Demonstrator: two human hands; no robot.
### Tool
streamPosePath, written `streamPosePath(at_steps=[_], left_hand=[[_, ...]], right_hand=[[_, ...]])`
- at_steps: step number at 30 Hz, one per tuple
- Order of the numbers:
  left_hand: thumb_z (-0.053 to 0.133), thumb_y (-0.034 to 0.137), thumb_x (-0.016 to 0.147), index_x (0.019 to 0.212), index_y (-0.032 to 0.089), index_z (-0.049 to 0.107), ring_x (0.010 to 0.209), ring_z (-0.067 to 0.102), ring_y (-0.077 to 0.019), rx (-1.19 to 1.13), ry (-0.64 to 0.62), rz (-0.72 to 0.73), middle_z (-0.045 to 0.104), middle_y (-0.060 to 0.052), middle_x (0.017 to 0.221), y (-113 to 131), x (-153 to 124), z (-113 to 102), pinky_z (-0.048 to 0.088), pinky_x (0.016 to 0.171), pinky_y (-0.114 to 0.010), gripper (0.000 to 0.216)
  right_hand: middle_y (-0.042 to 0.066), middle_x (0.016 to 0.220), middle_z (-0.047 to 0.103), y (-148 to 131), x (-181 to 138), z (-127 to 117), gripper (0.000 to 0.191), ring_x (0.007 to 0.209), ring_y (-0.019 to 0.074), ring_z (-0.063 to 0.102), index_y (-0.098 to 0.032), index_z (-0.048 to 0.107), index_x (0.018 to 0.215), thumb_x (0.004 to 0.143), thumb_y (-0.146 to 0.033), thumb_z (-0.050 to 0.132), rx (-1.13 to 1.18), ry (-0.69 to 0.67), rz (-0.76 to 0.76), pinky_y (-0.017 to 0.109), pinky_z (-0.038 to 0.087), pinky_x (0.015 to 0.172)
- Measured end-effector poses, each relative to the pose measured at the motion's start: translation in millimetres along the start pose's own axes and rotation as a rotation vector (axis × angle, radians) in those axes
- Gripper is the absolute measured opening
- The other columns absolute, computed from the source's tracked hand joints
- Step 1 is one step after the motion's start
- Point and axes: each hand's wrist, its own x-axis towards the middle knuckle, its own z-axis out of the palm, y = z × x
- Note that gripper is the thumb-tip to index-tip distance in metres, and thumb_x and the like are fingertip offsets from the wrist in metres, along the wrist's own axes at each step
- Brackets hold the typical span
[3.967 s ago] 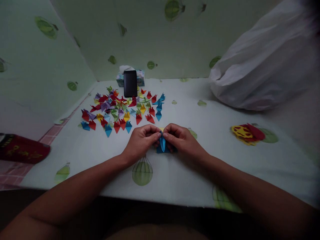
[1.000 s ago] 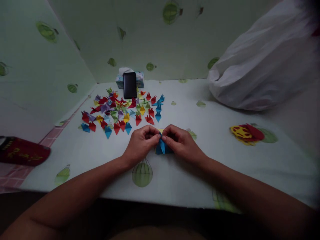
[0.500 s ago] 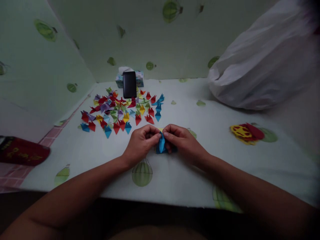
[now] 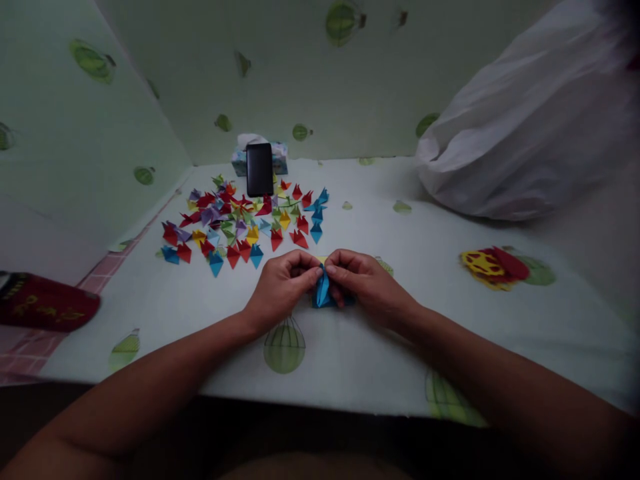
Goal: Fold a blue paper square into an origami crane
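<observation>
A blue folded paper piece [image 4: 323, 291] is pinched at its upper end between both hands, in the middle of the view. My left hand [image 4: 285, 283] grips it from the left with thumb and fingertips. From the right, my right hand [image 4: 367, 283] pinches the same end, its thumb close to the left one. Beneath the hands lies a darker blue sheet [image 4: 344, 303], with a bit of yellow paper [image 4: 321, 258] showing behind. My fingers hide part of the folds. Many colourful paper cranes [image 4: 243, 250] are spread on the table beyond my left hand.
A black phone [image 4: 259, 170] leans on a tissue box [image 4: 281, 160] at the back. A large white plastic bag [image 4: 500, 147] stands back right. Red and yellow cut-out pieces [image 4: 493, 265] lie at right, and a dark red object [image 4: 55, 307] at the left edge.
The blue folded paper has tilted slightly, its lower tip shifting a little to the left. Both hands keep almost the same place.
</observation>
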Motion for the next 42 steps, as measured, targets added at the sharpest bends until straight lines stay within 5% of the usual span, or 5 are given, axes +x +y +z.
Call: streamPosePath(at_steps=[14,25,42], left_hand=[[0.070,0.026,0.077,0.079,0.014,0.066,0.059,0.058,-0.0100,0.065,0.013,-0.019,0.063,0.001,0.066,-0.9,-0.1,0.8,0.048,0.057,-0.023,0.012],[0.070,0.026,0.078,0.080,0.014,0.066,0.058,0.059,-0.0104,0.076,0.012,-0.015,0.064,0.001,0.066,-0.9,0.2,0.2,0.049,0.058,-0.023,0.013],[0.066,0.025,0.080,0.082,0.014,0.068,0.062,0.061,-0.0118,0.129,-0.017,-0.048,0.066,-0.001,0.070,-0.8,-0.2,1.9,0.050,0.059,-0.024,0.011]], right_hand=[[-0.004,0.063,0.050,-5.0,-1.8,1.1,0.022,0.053,0.0085,0.045,-0.018,0.053,0.076,0.085,-0.035,0.062,-0.277,0.066,-0.109,0.024,0.036,0.050],[-0.004,0.064,0.050,-3.6,-1.1,0.4,0.021,0.054,0.0089,0.045,-0.018,0.053,0.078,0.085,-0.036,0.060,-0.253,0.047,-0.080,0.024,0.036,0.050],[0.002,0.068,0.057,-3.0,-6.6,5.2,0.012,0.060,0.0131,0.046,-0.018,0.053,0.071,0.084,-0.018,0.054,-0.908,0.226,-0.405,0.027,0.033,0.059]])
